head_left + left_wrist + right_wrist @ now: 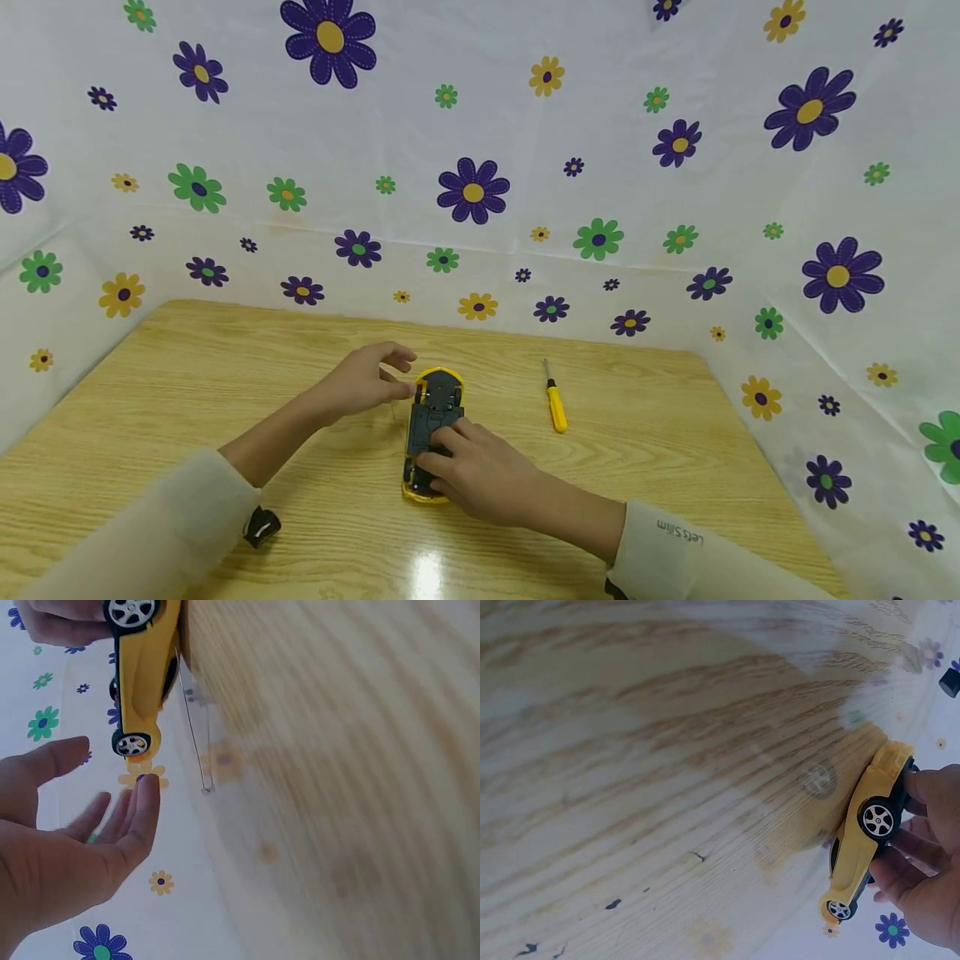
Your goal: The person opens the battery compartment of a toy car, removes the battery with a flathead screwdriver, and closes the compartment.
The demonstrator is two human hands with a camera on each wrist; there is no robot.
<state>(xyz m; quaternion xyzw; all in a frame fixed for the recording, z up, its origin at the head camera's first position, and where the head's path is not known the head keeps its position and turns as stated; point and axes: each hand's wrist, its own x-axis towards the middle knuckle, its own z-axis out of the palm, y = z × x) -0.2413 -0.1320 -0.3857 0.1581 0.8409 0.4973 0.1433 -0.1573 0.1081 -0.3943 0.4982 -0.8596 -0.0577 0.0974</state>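
Observation:
A yellow toy car [437, 392] lies upside down on the wooden table, its black underside facing up. My right hand [483, 475] holds it near the closer end, with bent fingers against the underside. In the right wrist view, the thumb and fingers of the right hand [930, 855] lie against the car's dark base, and the silver-spoked wheels of the toy car [862, 832] show. Beside the far end, my left hand [363, 383] has loosely spread fingers and holds nothing visible. A thin wire-like piece [193, 731] sticks out beside the car; its kind is unclear.
A screwdriver [556, 407] with a yellow handle lies on the table [637, 417] to the right of the car. A white cloth [510, 133] printed with flowers rises behind the table and along both sides.

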